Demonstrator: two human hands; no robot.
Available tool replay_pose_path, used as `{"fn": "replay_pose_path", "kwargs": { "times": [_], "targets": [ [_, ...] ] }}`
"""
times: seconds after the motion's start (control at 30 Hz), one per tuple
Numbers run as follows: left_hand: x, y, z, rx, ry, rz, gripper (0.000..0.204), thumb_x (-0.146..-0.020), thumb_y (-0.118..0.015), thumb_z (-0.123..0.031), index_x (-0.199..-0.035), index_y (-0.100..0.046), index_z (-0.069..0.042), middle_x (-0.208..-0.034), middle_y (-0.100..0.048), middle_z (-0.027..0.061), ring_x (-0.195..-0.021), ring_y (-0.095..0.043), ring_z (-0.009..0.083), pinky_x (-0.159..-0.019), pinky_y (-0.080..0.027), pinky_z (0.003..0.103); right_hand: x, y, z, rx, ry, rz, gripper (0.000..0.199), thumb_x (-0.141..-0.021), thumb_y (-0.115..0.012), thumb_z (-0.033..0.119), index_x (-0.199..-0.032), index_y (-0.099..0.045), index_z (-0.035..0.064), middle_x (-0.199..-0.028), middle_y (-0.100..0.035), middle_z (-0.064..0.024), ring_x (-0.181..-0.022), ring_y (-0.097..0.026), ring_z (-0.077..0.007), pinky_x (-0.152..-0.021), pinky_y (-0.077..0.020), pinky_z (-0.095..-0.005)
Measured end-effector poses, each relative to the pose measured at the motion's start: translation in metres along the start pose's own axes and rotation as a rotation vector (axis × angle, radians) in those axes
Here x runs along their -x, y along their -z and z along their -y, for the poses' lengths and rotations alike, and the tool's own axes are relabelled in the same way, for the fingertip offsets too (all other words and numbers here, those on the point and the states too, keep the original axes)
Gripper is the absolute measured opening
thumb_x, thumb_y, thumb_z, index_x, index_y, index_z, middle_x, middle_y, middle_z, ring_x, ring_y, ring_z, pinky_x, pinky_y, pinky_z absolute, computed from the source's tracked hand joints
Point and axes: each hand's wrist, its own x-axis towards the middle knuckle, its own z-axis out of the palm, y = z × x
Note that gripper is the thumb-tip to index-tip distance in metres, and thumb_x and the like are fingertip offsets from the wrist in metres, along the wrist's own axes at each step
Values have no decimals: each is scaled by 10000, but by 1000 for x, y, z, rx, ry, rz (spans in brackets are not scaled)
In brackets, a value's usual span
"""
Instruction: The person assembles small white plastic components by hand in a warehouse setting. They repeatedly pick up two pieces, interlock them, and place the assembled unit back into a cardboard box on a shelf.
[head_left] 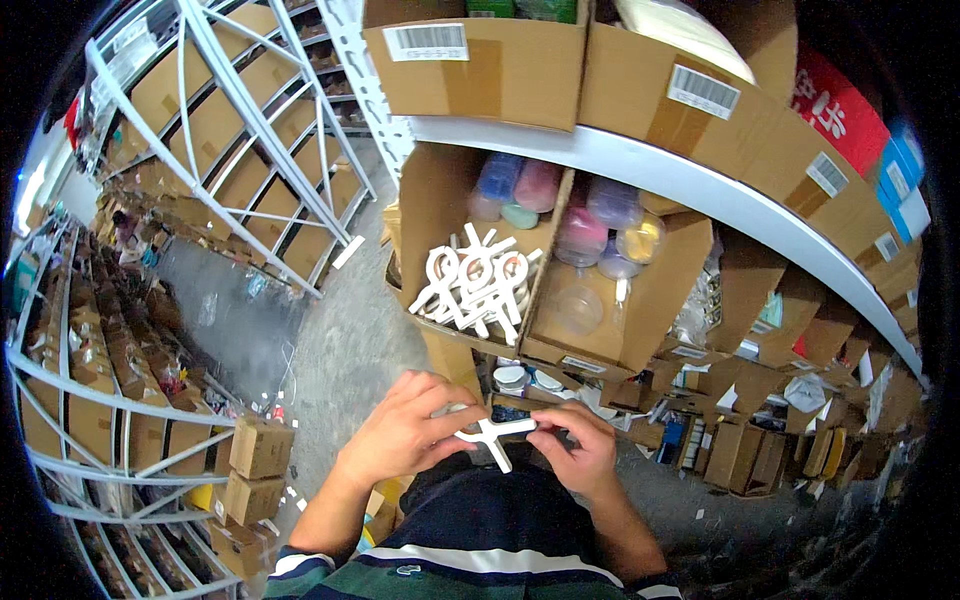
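In front of my body I hold a white plastic piece with straight arms branching from a crossing point. My left hand is closed round one end, its fingers hiding part of it. At the tip of the arm pointing right, the thumb and fingers of my right hand pinch it. One more arm points down between my hands. Beyond them, a cardboard box on the shelf contains a heap of similar white pieces with rings and crossed arms, plus several colourful rolled packages at its back.
To the right, another open box holds clear and coloured round packages. A white shelf edge runs above, carrying more cartons. Metal racks stand across the grey aisle floor at left, with stacked cartons nearer me.
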Motion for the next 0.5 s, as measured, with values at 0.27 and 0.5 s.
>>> {"fn": "replay_pose_path", "kwargs": {
  "times": [0.27,0.5],
  "targets": [
    [-3,28,10,-30,-26,25,440,-723,-789,-174,-1143,-676,-104,-1061,-609,51,-974,-560,254,-841,-442,379,-31,-16,9,52,146,69,333,-733,-809,10,-1053,-719,-9,-826,-693,-114,-709,-641,-197,-641,-503,-308],
    [-37,54,41,-163,151,-182,409,-740,-794,-187,-1104,-656,-63,-992,-593,118,-948,-570,329,-810,-483,409,-35,-22,12,82,4,-248,266,-826,-705,-5,-1092,-703,-1,-870,-716,-126,-768,-684,-191,-714,-539,-308]
  ]
}}
